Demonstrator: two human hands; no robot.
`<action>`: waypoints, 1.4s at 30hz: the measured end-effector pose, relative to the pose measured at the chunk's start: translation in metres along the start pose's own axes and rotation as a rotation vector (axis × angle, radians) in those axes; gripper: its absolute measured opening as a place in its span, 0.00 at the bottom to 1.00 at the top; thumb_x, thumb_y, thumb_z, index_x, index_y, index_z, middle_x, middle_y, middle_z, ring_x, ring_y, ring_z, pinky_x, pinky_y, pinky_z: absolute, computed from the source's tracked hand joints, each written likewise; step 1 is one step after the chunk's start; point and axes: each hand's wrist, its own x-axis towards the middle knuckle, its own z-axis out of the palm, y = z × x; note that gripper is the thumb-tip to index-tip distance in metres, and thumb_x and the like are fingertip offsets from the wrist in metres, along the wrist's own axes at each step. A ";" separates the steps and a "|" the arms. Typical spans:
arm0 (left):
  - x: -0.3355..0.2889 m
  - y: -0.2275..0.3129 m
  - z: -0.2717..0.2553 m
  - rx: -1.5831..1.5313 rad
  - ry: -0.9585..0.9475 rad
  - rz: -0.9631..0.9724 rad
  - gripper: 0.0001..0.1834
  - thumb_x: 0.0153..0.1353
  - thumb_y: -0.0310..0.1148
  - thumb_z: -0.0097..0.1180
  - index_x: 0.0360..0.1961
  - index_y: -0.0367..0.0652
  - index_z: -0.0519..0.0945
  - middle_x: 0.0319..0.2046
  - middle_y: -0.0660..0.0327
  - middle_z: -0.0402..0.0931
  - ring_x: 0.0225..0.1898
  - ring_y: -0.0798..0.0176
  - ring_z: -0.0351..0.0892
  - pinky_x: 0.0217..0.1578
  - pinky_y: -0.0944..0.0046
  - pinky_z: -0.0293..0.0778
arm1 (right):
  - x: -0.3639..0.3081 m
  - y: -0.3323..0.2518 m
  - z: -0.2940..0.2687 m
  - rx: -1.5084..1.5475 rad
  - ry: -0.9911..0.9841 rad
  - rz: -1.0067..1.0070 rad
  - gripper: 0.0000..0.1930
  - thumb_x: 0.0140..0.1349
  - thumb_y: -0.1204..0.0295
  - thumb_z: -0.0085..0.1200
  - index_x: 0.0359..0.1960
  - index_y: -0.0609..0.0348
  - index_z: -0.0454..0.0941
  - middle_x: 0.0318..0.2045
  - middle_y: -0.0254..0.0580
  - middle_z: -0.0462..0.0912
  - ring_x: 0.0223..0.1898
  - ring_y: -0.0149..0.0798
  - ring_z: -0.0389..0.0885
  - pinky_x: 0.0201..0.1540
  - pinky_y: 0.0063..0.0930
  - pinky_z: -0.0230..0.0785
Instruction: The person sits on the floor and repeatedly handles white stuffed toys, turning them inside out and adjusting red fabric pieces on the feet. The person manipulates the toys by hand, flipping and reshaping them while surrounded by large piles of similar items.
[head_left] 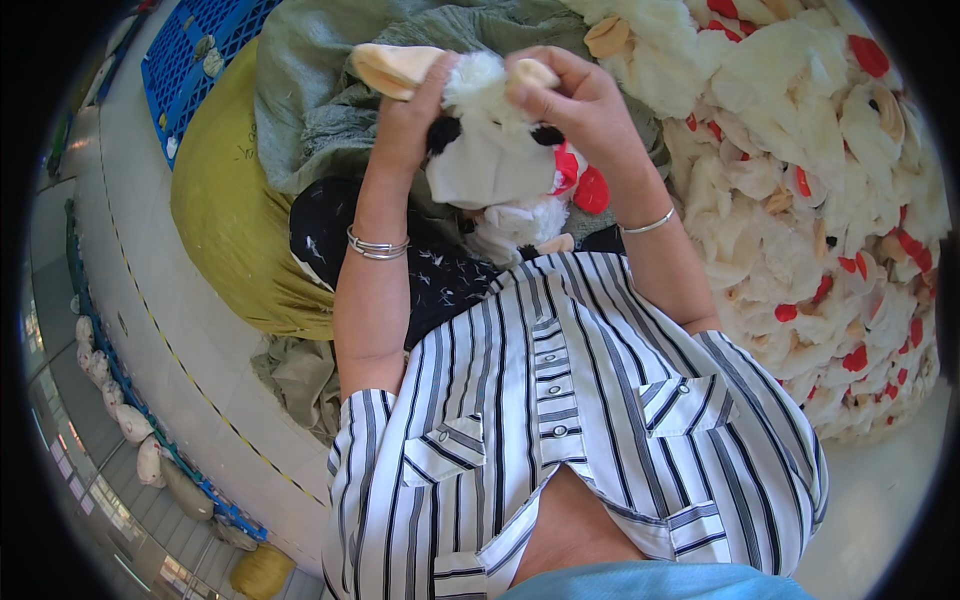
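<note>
At the lower edge lies a strip of light blue cloth, and above it spreads the person's black, grey and white striped shirt, with buttoned chest pockets. Both bare forearms reach away from the body, the left wrist wearing stacked silver bangles, the right one a single silver bangle. Beyond the wrists, the two hands hold up a white plush piece between them, above the lap. The left hand has its grip closed on the piece at the base of a peach-lined ear, which points out to the left; the right hand pinches a smaller-looking pale ear between thumb and fingers. A black patch sits at either side of the piece, and red fabric hangs at its right. More white plush lies just below it; whether the two are joined cannot be told. Dark trousers flecked with white fluff show beneath. A yellow-green sack bulges to the left, grey-green cloth is bunched behind the hands, and a big heap of white plush pieces with red and peach parts fills the right. Farther off, a blue plastic pallet rests on the pale floor, and pale bundles line the far left.
</note>
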 end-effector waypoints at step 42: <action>0.009 0.006 0.014 0.001 -0.063 0.017 0.17 0.69 0.41 0.51 0.40 0.34 0.80 0.28 0.67 0.78 0.31 0.75 0.70 0.36 0.70 0.71 | 0.027 -0.035 0.002 -0.084 0.122 -0.480 0.08 0.65 0.71 0.56 0.40 0.63 0.77 0.31 0.32 0.79 0.30 0.30 0.75 0.36 0.26 0.66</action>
